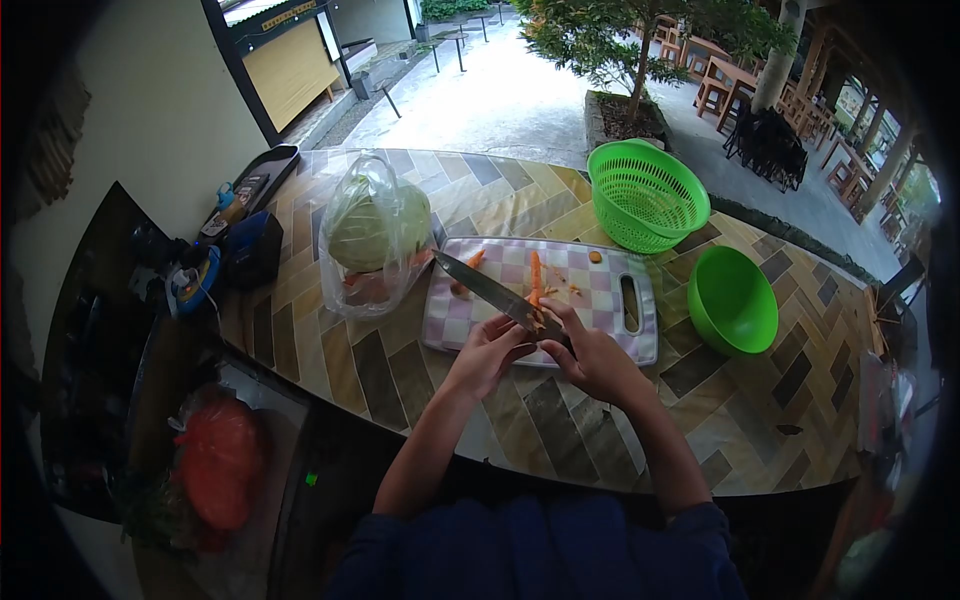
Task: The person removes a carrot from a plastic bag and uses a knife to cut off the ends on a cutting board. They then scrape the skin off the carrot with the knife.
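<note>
My right hand is closed round the handle end of a kitchen knife, whose broad blade points up and left over the cutting board. Close under the blade, my left hand has its fingers curled together; what they hold, if anything, is hidden. Orange bits cling around the blade near my fingers. A peeled carrot lies on the pink-and-white checked cutting board, partly behind the knife. Another carrot piece rests at the board's upper left, and a round orange slice at its upper right, with scraps between.
Left of the board sits a cabbage in a clear plastic bag. To the right are a green colander and a green bowl. A dark tray stands far left. A red bag lies below the table's left edge.
</note>
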Demonstrator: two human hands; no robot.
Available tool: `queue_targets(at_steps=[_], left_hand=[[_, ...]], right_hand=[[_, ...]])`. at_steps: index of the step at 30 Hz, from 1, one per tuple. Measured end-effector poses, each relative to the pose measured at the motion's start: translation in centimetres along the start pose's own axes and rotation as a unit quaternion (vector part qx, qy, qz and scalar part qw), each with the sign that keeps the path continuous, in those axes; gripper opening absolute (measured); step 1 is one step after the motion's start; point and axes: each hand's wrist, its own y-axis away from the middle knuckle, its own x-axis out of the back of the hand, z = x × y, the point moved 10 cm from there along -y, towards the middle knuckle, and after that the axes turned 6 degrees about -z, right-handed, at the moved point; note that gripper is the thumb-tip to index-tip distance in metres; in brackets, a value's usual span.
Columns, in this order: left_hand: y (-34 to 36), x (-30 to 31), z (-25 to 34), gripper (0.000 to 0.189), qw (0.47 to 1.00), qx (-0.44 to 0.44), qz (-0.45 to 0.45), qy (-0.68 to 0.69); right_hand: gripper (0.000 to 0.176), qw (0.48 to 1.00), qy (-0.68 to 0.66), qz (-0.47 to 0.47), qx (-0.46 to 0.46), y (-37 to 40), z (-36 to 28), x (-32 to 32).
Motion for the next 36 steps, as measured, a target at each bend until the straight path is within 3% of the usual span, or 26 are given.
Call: queue_targets(at_steps=[6, 12, 30, 33, 36], left_hand=[[0.09, -0.30, 0.36, 0.031, 0.998, 0.004, 0.012, -0.058], [0.08, 0.20, 0.41, 0.030, 0.999, -0.006, 0.012, -0.047], [-0.26, 0.07, 0.14, 0.031, 0.997, 0.002, 0.029, -0.078], [-0.43, 0.24, 0.00, 0.032, 0.998, -0.005, 0.018, -0.065], [-0.50, 0.09, 0.06, 0.032, 0.997, -0.006, 0.021, -0.071]], right_hand=[[0.049, 0.998, 0.025, -0.025, -0.043, 0.02, 0.39, 0.18], [0.051, 0.996, -0.073, -0.039, -0.008, 0.33, -0.10, 0.13], [0.048, 0.997, -0.034, -0.047, -0.041, 0.23, 0.83, 0.42], [0.049, 0.994, -0.095, -0.022, 0.043, 0.18, 0.40, 0.51], [0.050, 0.994, -0.102, -0.026, 0.038, 0.30, 0.57, 0.51]])
